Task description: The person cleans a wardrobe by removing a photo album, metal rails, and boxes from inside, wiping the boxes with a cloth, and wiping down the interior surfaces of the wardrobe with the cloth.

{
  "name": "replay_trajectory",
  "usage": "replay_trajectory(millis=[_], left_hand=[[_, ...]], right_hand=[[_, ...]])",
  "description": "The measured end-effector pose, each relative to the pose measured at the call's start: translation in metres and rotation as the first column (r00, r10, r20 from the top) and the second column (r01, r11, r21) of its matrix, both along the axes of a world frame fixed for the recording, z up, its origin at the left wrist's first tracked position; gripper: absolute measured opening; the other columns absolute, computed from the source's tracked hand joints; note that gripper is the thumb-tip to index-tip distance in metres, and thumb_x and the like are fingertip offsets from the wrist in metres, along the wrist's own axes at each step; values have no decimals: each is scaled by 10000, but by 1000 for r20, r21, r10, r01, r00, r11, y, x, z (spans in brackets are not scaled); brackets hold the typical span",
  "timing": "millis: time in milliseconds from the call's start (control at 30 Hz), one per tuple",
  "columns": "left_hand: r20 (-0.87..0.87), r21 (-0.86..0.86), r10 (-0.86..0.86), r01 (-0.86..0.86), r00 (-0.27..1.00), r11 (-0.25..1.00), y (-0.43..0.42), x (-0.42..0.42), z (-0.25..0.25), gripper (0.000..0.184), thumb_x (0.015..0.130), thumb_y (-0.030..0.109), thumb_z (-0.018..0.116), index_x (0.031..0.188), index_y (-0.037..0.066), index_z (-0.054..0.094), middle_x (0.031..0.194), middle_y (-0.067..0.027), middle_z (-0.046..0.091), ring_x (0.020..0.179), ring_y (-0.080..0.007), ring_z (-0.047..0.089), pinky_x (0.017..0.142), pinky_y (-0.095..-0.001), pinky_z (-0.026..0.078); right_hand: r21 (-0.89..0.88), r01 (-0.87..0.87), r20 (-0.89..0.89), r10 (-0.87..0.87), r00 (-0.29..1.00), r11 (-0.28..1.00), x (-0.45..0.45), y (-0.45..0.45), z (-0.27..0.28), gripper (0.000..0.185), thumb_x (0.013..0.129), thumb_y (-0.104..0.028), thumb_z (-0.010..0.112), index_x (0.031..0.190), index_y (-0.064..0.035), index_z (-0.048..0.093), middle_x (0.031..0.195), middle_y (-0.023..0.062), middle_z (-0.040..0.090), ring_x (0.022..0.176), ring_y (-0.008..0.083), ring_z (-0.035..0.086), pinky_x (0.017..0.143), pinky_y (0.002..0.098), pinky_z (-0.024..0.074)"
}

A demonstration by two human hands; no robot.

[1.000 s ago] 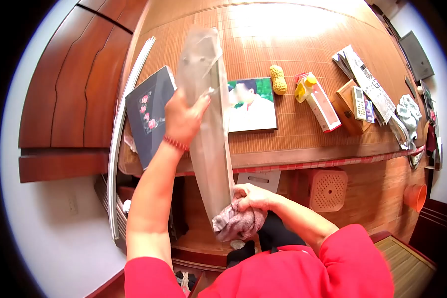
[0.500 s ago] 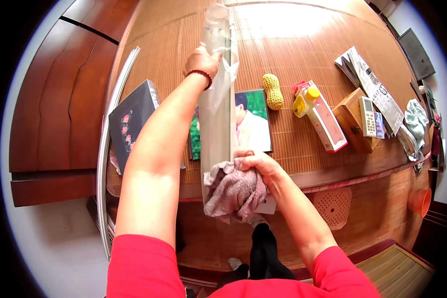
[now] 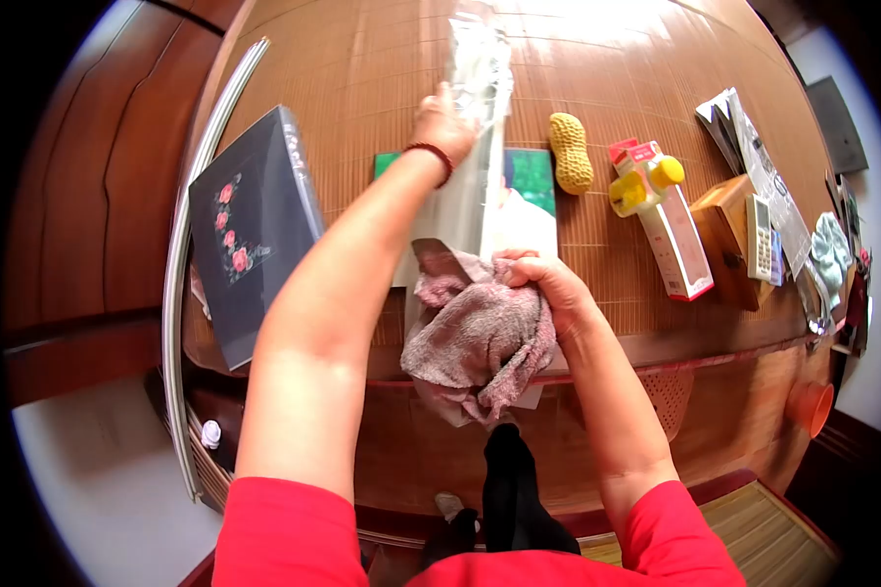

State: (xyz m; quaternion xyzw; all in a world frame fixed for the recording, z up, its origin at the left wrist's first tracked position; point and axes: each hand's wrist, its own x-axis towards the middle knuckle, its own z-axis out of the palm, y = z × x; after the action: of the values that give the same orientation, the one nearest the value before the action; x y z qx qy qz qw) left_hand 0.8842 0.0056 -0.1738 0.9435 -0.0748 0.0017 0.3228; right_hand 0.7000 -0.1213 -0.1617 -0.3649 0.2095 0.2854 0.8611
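There are 2 hands (image 3: pixel 445 129) (image 3: pixel 555 289), 1 cloth (image 3: pixel 480 338), 1 photo (image 3: pixel 531 217), 1 bottle (image 3: pixel 630 194), 1 remote (image 3: pixel 760 240) and 1 bucket (image 3: pixel 810 409).

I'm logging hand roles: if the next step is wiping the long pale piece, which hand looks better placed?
Probably the right hand: it grips the bunched cloth, which overlaps the near end of the long pale piece in this view. The left hand is farther along it, without cloth.
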Motion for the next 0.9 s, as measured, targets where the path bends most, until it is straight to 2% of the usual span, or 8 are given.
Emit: replay_trajectory(millis=[100, 300, 467, 567, 600, 667, 767, 900], left_hand=[[103, 100, 28, -38, 994, 994, 6, -36, 7, 650, 732, 293, 624, 1240, -31, 380, 1160, -245, 457, 1070, -347, 463, 921, -363, 374], [354, -403, -130, 276, 926, 873, 53, -181, 69, 311, 764, 111, 595, 1028, -43, 537, 1067, -220, 530, 1009, -348, 513, 884, -372, 403], [-121, -747, 97, -155, 988, 647, 107, -348, 69, 288, 811, 125, 572, 1061, -8, 523, 1091, -186, 522, 1009, -316, 521, 852, -348, 421], [-268, -508, 339, -431, 902, 746, 122, -438, 35, 479, 870, 282, 498, 1259, 29, 380, 1259, -162, 405, 1169, -269, 393, 948, -338, 335], [-517, -713, 252, -575, 818, 402, 128, -462, 28, 504, 880, 309, 478, 1288, 46, 339, 1281, -142, 388, 1192, -243, 363, 964, -342, 319], [-662, -720, 59, -613, 747, -323, 138, -502, 19, 559, 899, 367, 432, 1351, 103, 238, 1314, -77, 362, 1212, -177, 331, 986, -333, 302], [-695, -547, 28, -504, 718, -668, 150, -548, 9, 539, 894, 381, 431, 1337, 116, 278, 1308, -73, 371, 1216, -172, 331, 998, -314, 292], [-816, -378, 102, -392, 570, -839, 166, -616, -6, 485, 875, 394, 455, 1260, 108, 382, 1235, -85, 450, 1098, -191, 480, 787, -300, 486]], right_hand=[[-102, -3, 1, 4, 1000, 995, -6, 4, 8, 315, 621, -27, 534, 926, 53, 547, 725, 37, 550, 643, 106, 513, 630, 213, 432], [-378, 36, 218, 51, 975, 925, -50, 10, 54, 539, 624, -103, 550, 1128, 67, 462, 966, 150, 562, 839, 186, 564, 791, 275, 449], [-258, -122, 257, 189, 948, 958, -120, 37, 83, 508, 613, -78, 598, 1088, 70, 491, 1031, 173, 563, 937, 242, 562, 868, 347, 433], [-258, -321, 115, 359, 926, 911, -152, 71, 60, 438, 657, -7, 588, 1084, 48, 509, 1005, 140, 574, 911, 208, 561, 860, 325, 433], [-267, -395, 74, 427, 901, 879, -163, 89, 53, 425, 664, -1, 584, 1081, 37, 515, 1000, 133, 575, 906, 202, 558, 855, 315, 432], [-254, -516, -3, 532, 846, 818, -189, 135, 45, 379, 697, 0, 581, 1073, 11, 531, 1000, 109, 576, 913, 182, 542, 851, 292, 419], [-189, -693, -54, 697, 715, 696, -230, 184, 30, 364, 741, -51, 560, 1097, 7, 510, 1032, 107, 570, 963, 196, 534, 904, 315, 395], [-118, -842, -94, 838, 537, 526, -280, 246, 23, 425, 768, -63, 551, 1172, 18, 449, 1129, 122, 511, 1054, 215, 481, 930, 331, 363]])
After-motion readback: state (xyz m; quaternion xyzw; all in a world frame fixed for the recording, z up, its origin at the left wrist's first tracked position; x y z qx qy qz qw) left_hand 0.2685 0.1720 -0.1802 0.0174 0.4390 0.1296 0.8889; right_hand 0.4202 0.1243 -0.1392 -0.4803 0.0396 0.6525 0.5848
